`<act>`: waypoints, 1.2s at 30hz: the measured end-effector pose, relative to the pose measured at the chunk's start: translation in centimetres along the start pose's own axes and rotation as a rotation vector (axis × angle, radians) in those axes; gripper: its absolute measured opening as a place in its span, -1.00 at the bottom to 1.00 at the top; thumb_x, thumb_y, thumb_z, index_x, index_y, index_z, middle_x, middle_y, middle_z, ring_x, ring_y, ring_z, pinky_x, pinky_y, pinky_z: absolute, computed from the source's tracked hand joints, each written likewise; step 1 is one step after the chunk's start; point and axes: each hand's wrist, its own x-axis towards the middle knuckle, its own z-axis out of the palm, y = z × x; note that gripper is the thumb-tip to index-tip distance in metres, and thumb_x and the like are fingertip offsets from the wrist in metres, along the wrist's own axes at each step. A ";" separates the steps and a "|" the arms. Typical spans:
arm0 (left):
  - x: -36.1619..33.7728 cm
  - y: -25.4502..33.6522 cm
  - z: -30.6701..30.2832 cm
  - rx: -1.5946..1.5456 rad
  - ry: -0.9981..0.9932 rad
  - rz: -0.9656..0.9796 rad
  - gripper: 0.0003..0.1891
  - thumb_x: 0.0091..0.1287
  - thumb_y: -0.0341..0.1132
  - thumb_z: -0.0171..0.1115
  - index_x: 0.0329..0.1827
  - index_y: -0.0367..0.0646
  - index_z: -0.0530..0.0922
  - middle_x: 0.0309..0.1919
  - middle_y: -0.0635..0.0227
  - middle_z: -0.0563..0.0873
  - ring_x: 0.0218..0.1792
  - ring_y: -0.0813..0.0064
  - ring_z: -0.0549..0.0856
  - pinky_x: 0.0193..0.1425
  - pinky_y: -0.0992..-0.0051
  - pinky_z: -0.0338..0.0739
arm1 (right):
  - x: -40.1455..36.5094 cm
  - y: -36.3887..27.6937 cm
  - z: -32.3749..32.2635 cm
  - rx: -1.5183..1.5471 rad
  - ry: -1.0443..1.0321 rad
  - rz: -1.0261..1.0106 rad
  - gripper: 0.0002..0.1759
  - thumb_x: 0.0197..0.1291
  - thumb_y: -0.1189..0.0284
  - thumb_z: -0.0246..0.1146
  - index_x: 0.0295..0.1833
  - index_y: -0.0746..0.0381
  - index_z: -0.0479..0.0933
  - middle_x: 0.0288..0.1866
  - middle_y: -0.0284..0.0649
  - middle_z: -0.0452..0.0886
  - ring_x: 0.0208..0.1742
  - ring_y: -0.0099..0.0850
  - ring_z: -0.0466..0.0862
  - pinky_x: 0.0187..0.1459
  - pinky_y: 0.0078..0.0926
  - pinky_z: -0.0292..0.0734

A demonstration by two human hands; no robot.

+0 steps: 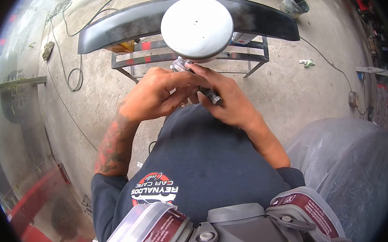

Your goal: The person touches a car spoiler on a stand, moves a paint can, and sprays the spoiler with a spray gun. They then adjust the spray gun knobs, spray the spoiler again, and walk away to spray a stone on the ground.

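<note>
A paint spray gun [182, 64] with a round white-lidded cup [196, 27] on top is held in front of my chest. My right hand [229, 96] is closed around the gun, near the dark knob [216, 99] at its rear end. From the other side, my left hand [160, 92] has its fingers bent against the gun's body, overlapping the right fingers. Where the fingers meet, the grip is partly hidden. Beyond the cup, a long, glossy black curved panel [120, 29] lies across a metal stand [149, 60]; the cup covers its middle.
Hoses and cords run over the concrete floor [291, 96]. A dark bucket [294, 5] stands at the far right. Clear plastic sheeting [340, 160] bulges at the near right, and a red structure [37, 199] is at left. A respirator [237, 230] fills the bottom edge.
</note>
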 end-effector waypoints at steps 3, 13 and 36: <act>0.1 0.0 0.1 0.001 0.032 0.014 -0.62 0.17 -0.63 0.20 0.05 -0.15 0.69 -0.44 0.26 0.79 -0.34 0.31 0.83 -0.20 0.37 0.69 | 0.0 -0.3 -0.1 0.007 -0.017 0.057 -0.07 -0.03 0.75 0.27 0.55 0.16 0.26 0.16 0.02 0.59 0.16 0.01 0.62 0.15 -0.16 0.55; 0.1 0.0 0.5 -0.022 0.080 0.030 -0.75 0.20 -0.61 0.31 -0.07 -0.20 0.70 -0.44 0.24 0.79 -0.33 0.34 0.83 -0.20 0.40 0.68 | 0.0 -0.7 -0.2 0.002 -0.028 0.115 -0.11 -0.02 0.79 0.21 0.53 0.15 0.30 0.29 0.03 0.59 0.28 -0.01 0.63 0.22 -0.20 0.56; 0.1 1.0 2.2 0.005 0.189 0.064 -0.74 0.18 -0.53 0.39 -0.07 -0.19 0.59 -0.36 0.28 0.80 -0.35 0.33 0.81 -0.20 0.40 0.64 | -0.3 -0.5 -0.5 0.069 0.030 0.030 -0.17 0.08 0.68 0.32 0.52 0.19 0.29 0.21 0.06 0.60 0.11 0.04 0.65 0.13 -0.20 0.55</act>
